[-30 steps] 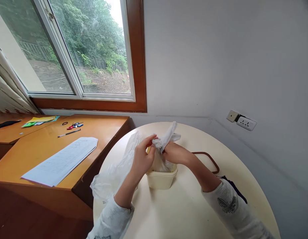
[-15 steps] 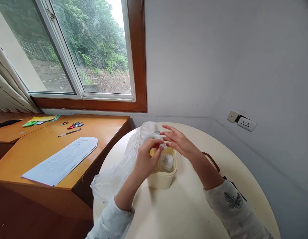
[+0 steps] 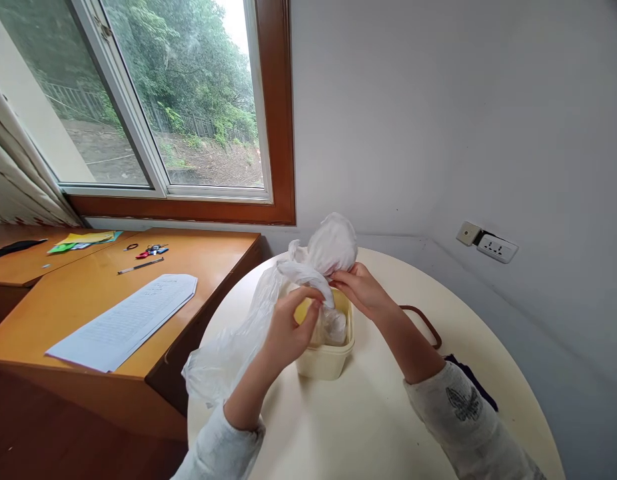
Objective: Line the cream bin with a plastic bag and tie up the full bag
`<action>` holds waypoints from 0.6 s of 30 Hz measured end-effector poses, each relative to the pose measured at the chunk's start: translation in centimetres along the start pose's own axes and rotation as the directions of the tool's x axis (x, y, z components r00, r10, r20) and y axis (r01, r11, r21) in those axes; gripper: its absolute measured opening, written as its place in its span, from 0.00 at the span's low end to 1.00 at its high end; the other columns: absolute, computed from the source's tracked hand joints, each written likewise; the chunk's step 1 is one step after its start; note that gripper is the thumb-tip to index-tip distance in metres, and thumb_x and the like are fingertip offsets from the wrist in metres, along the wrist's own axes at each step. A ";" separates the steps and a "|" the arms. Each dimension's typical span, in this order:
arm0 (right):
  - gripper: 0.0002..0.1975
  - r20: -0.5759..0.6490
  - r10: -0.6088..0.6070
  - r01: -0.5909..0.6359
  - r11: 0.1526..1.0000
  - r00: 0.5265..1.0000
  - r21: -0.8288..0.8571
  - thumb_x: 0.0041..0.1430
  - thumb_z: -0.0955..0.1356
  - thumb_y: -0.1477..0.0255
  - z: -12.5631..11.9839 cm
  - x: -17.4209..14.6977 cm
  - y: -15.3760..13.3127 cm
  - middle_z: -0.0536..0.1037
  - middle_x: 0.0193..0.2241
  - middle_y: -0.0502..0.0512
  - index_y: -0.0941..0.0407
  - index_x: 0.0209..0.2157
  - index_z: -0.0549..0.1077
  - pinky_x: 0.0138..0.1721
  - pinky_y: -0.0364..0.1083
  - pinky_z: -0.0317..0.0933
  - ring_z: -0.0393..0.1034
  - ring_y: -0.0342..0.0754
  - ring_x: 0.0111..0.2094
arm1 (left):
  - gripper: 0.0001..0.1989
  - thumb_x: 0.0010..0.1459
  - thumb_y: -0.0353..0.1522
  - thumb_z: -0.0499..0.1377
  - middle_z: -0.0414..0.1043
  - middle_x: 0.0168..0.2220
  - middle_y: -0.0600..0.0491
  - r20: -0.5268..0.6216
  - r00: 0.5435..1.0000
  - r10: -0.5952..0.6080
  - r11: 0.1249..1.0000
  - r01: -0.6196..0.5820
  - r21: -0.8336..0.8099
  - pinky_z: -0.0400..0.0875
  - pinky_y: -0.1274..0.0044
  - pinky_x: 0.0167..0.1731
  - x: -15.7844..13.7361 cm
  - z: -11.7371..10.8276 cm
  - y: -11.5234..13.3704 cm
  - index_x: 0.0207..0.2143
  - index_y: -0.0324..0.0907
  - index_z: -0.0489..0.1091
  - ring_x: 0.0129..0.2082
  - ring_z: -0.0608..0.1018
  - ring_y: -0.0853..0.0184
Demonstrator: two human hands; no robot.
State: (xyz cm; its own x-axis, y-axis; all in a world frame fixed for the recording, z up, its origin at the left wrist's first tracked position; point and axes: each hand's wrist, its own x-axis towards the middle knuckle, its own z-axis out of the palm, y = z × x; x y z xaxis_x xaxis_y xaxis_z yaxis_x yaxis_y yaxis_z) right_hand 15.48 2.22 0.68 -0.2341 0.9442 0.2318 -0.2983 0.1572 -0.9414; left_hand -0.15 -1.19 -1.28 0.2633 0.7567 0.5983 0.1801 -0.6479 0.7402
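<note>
"What's furthest left?"

"A wooden desk (image 3: 213,257), with a pen (image 3: 140,266) and some written sheets (image 3: 126,320), their long side slanting away to the right. Next comes a round table (image 3: 368,420), and a thin, clear plastic bag (image 3: 216,363) is slumped over its left part."

"And the left hand (image 3: 288,330)?"

"Just right of that plastic. Its thumb and forefinger are drawn together beside a twisted strand (image 3: 306,275); I can't tell whether they actually pinch it."

"Which way does the strand run?"

"Its long axis slopes from far left to near right, with the near end pointing down over a cream tub (image 3: 322,364). The tub stands on the table between the forearms, a clear bundle (image 3: 334,327) inside. Its far end is partly covered, so I can't tell its long axis."

"Where's the white bag (image 3: 333,240)?"

"Above the tub's far side, puffed out. It points up and away from the person, leaning slightly right."

"Who has it?"

"The right hand (image 3: 361,290), fingers closed on its gathered base."

"Anything further right?"

"A brown loop (image 3: 428,323) on the table, then something dark (image 3: 473,381) partly under the right sleeve (image 3: 458,407)."
</note>
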 end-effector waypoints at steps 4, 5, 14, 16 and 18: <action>0.06 -0.094 -0.106 0.109 0.993 0.990 0.035 0.41 0.66 0.77 -0.5 0.4 -0.2 0.74 0.27 0.49 0.56 0.25 0.72 0.43 0.47 0.60 0.67 0.45 0.36 | 0.07 0.56 0.33 0.56 0.69 0.27 0.57 -0.173 0.964 -0.200 0.927 0.129 -0.354 0.69 0.73 0.36 0.6 -1.0 -0.7 0.37 0.44 0.61 0.30 0.74 0.68; 0.06 -0.103 -0.128 0.131 0.991 0.986 0.026 0.40 0.65 0.78 -0.7 0.5 -0.4 0.73 0.27 0.48 0.55 0.24 0.71 0.42 0.46 0.60 0.67 0.45 0.36 | 0.11 0.56 0.35 0.56 0.69 0.27 0.58 -0.153 0.954 -0.256 0.891 0.171 -0.421 0.70 0.73 0.35 0.9 -1.3 -0.8 0.40 0.45 0.59 0.29 0.74 0.69; 0.04 0.054 -0.201 0.207 0.914 0.978 -0.350 0.46 0.61 0.74 -0.4 0.2 -2.3 0.70 0.28 0.48 0.54 0.24 0.67 0.38 0.46 0.59 0.63 0.44 0.33 | 0.16 0.51 0.39 0.61 0.73 0.35 0.49 0.100 0.944 -0.316 0.799 0.321 -0.508 0.69 0.73 0.38 1.8 -2.6 0.1 0.39 0.39 0.68 0.37 0.75 0.64; 0.07 0.020 -0.210 0.204 0.916 0.977 -0.345 0.48 0.62 0.70 -0.3 0.2 -2.4 0.72 0.33 0.51 0.54 0.30 0.70 0.39 0.46 0.59 0.65 0.46 0.36 | 0.13 0.51 0.35 0.62 0.74 0.35 0.50 0.092 0.942 -0.324 0.780 0.321 -0.537 0.69 0.73 0.39 1.5 -2.7 0.5 0.39 0.40 0.70 0.36 0.75 0.64; 0.10 -0.070 -0.228 0.195 0.928 0.971 -0.318 0.49 0.63 0.68 -0.5 0.2 -2.4 0.73 0.38 0.52 0.53 0.34 0.71 0.42 0.47 0.59 0.65 0.48 0.41 | 0.11 0.50 0.34 0.62 0.73 0.31 0.52 0.087 0.938 -0.336 0.765 0.326 -0.555 0.69 0.74 0.35 1.0 -2.9 0.8 0.36 0.40 0.71 0.32 0.74 0.66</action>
State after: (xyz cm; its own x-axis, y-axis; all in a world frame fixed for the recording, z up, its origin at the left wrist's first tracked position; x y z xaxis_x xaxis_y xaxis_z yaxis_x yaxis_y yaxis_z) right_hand 16.56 2.20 2.86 -0.0940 0.9013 0.4229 -0.0277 0.4223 -0.9060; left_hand -2.48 -0.72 0.76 0.2690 0.9199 0.2855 -0.3026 -0.2007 0.9317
